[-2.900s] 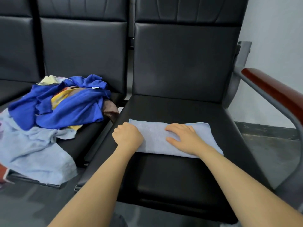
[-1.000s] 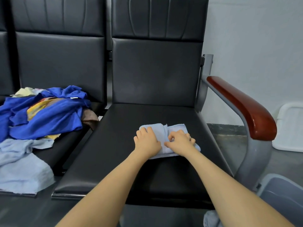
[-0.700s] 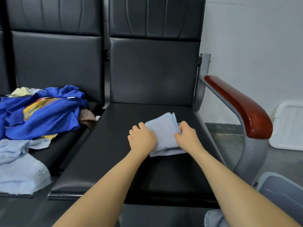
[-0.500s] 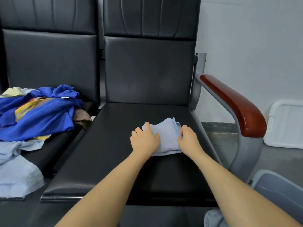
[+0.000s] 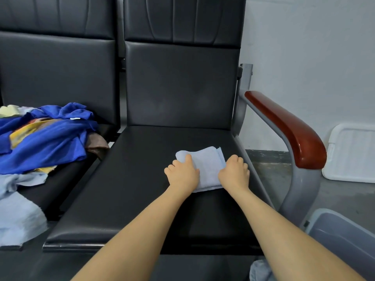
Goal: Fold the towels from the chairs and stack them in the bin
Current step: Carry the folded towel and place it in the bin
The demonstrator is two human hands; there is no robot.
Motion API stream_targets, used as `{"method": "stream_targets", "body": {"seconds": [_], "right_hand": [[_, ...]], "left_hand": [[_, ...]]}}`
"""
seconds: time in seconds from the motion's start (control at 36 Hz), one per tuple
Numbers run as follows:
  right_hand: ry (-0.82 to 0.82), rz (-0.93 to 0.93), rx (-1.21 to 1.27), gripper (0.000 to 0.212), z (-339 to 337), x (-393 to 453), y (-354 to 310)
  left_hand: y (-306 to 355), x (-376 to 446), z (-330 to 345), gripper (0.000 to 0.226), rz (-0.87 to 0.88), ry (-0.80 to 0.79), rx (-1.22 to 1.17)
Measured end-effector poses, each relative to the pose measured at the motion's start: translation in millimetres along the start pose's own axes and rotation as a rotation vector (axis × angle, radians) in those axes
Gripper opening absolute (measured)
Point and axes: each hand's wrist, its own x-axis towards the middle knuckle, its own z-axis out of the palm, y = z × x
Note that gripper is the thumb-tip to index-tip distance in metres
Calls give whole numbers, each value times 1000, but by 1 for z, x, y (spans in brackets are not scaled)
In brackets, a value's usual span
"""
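Folding's basically done here: the towel point(image 5: 207, 169) sits as a small folded square mid-frame on the chair seat point(image 5: 142, 189). Left hand point(image 5: 182, 175) and right hand point(image 5: 233, 173) grip its sides, fingers curled. Next I'd guess lift it flat into the bin point(image 5: 343, 238) at lower right.

White rectangular plastic lid point(image 5: 352, 153) is leaning against the pale grey wall point(image 5: 308, 47), standing on the grey concrete floor point(image 5: 272, 169). Lid is sitting right of the chair row.

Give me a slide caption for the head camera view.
Both hands, left and right, grip a folded light blue towel on a black chair seat, bin at lower right.
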Motion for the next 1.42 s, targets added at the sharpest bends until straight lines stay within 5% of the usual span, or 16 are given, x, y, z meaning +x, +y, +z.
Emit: {"method": "stream_targets", "body": {"seconds": [0.17, 0.33, 0.53, 0.67, 1.0, 1.14, 1.28, 1.42], "right_hand": [[-33, 99, -116, 60, 6, 1, 2], [-91, 49, -219, 76, 16, -1, -8], [-159, -53, -174, 52, 22, -10, -32], [-145, -158, 29, 30, 18, -19, -44], [222, -281, 6, 30, -32, -16, -45], [349, -230, -76, 32, -71, -23, -12], [494, -145, -54, 31, -106, -32, 39], [613, -45, 40, 30, -136, -47, 100]], "left_hand": [[0, 0, -4, 35, 63, -2, -155], [-14, 2, -5, 50, 25, 56, -131], [-33, 4, -9, 59, -20, 80, 35], [-43, -1, -15, 55, 97, 132, 193], [-19, 22, -33, 46, 226, 642, 207], [29, 15, -49, 41, 396, 551, 92], [82, -2, -45, 64, 601, 740, -146], [142, -39, -37, 48, 762, 721, -211]]}}
